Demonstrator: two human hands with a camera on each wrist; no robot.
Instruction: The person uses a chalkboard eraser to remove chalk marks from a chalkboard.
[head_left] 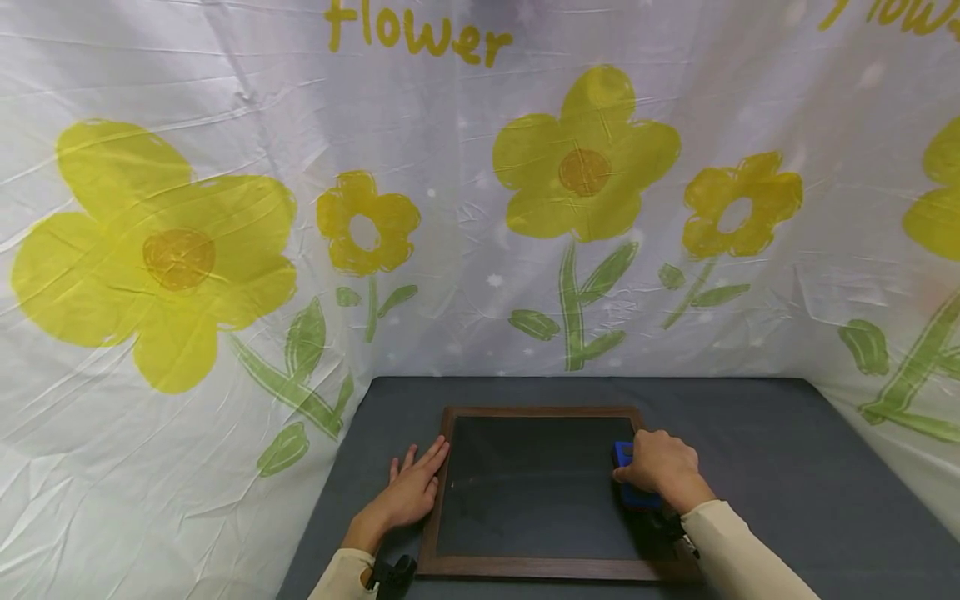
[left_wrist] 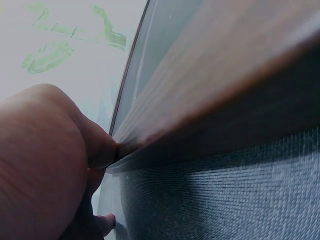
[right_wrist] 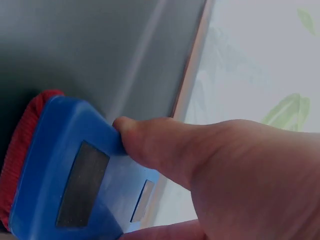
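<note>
A small blackboard (head_left: pixel 540 492) in a brown wooden frame lies on the dark table. On its right part my right hand (head_left: pixel 663 467) grips a blue board eraser (head_left: pixel 637 497). The right wrist view shows the eraser's blue back (right_wrist: pixel 120 190) with dark inset strips and a red fabric pad (right_wrist: pixel 22 160) on the side toward the board. The thumb presses along the eraser's edge. My left hand (head_left: pixel 408 493) rests at the frame's left edge with fingers spread, its fingertips on the wood. In the left wrist view the thumb (left_wrist: pixel 100 147) touches the frame's side (left_wrist: pixel 200 90).
Dark grey cloth (head_left: pixel 795 483) covers the table on both sides of the blackboard. White curtains (head_left: pixel 450 292) printed with yellow flowers hang behind and beside the table. Both wrists wear black straps (head_left: pixel 393 575).
</note>
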